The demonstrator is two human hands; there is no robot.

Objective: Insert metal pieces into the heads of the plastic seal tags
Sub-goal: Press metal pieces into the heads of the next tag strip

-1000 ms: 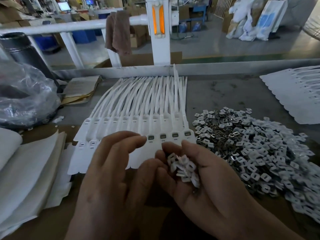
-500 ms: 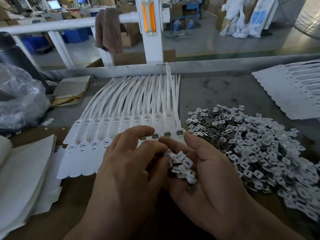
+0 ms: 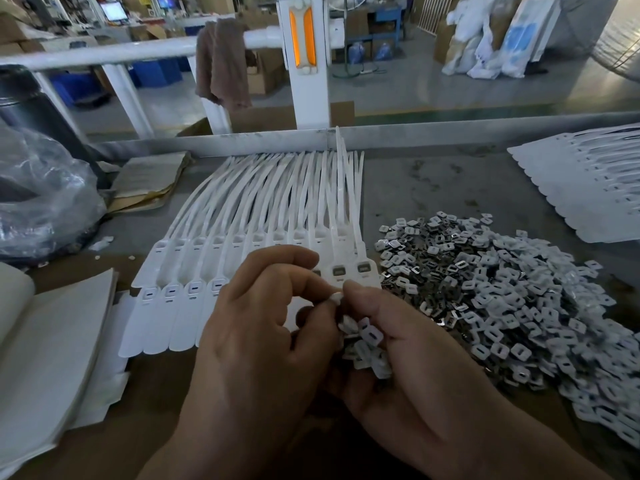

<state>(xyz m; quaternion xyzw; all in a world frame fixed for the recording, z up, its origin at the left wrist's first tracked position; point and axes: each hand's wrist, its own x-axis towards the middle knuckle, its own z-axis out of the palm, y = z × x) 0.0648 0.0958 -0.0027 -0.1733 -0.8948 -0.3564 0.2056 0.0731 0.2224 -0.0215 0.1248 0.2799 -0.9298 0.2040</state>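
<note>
A joined row of white plastic seal tags [image 3: 214, 271] lies flat on the table, heads toward me, straps fanning to the back. The two rightmost heads [image 3: 349, 270] show dark metal inserts. My right hand [image 3: 408, 368] is cupped and holds a small heap of white-faced metal pieces [image 3: 367, 344]. My left hand [image 3: 263, 334] sits beside it, and its thumb and forefinger pinch one piece [image 3: 335, 298] against my right thumb tip, just in front of the tag heads. A big loose pile of metal pieces [image 3: 502, 296] lies to the right.
More white tags [image 3: 588, 188] are stacked at the far right. Sheets of white tags [image 3: 52, 358] lie at the left edge, with a clear plastic bag [image 3: 45, 188] and a cardboard folder [image 3: 149, 181] behind them. A metal rail [image 3: 311, 140] borders the table's back.
My left hand moved right from over the tag heads to my right hand and pinched one piece from the heap. The camera view shifted slightly.
</note>
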